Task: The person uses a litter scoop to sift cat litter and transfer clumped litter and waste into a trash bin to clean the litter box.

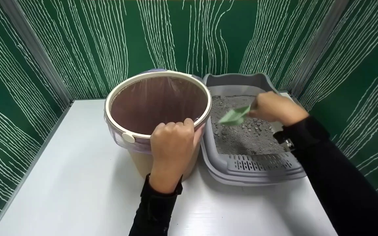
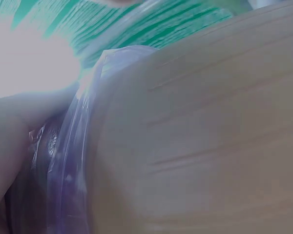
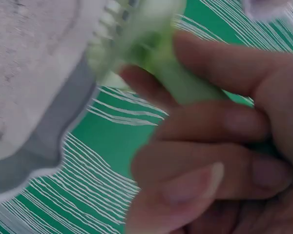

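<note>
Scoop point(image 1: 236, 116), grasped by right grip point(image 1: 276, 106), is over litter point(image 1: 233, 136), left grip point(image 1: 172, 142) clenched on bin rim point(image 1: 108, 106) (bracing, presumably); looks like sifting, next move likely wants a level scoop.

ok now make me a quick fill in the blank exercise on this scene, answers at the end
The ____ hand grips the rim of the bin.
The other hand holds a ____ scoop.
In the head view, the litter tray stands to the ____ of the bin.
The back wall carries ____ lines.

Missing words: left; green; right; white.
</note>
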`<action>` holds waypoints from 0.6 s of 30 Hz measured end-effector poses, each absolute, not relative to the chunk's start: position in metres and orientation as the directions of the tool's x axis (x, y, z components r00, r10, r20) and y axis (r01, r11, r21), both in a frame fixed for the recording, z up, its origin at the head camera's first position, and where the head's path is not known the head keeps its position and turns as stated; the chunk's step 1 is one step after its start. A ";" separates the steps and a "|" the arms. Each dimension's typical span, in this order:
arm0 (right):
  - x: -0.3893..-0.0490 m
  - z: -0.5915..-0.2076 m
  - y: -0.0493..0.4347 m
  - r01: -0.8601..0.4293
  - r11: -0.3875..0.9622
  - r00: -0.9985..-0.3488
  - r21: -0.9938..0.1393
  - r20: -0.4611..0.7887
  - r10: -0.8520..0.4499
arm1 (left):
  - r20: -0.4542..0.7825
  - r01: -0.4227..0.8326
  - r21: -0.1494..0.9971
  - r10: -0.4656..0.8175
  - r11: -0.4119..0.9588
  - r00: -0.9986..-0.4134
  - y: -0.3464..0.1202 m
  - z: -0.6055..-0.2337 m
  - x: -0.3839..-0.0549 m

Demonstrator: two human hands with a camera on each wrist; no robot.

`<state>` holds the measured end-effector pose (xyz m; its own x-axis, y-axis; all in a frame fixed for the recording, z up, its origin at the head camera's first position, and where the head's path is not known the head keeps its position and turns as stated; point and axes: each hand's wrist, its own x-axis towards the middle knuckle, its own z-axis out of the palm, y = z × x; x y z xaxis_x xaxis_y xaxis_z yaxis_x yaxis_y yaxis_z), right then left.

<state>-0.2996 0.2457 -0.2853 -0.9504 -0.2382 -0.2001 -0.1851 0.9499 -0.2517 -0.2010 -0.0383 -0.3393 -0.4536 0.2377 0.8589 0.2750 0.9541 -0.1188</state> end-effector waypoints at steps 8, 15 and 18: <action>-0.276 -0.295 0.228 -0.238 0.966 -0.922 -0.099 -0.291 -0.257 | 0.855 0.273 -0.120 0.239 0.954 -0.460 -0.037 -0.339 -0.201; -0.279 -0.327 0.210 -0.228 0.969 -0.888 -0.094 -0.388 -0.247 | 0.850 0.276 -0.119 0.241 0.954 -0.469 -0.037 -0.338 -0.201; -0.287 -0.345 0.207 -0.229 0.970 -0.882 -0.080 -0.404 -0.242 | 0.848 0.285 -0.111 0.240 0.952 -0.472 -0.036 -0.339 -0.201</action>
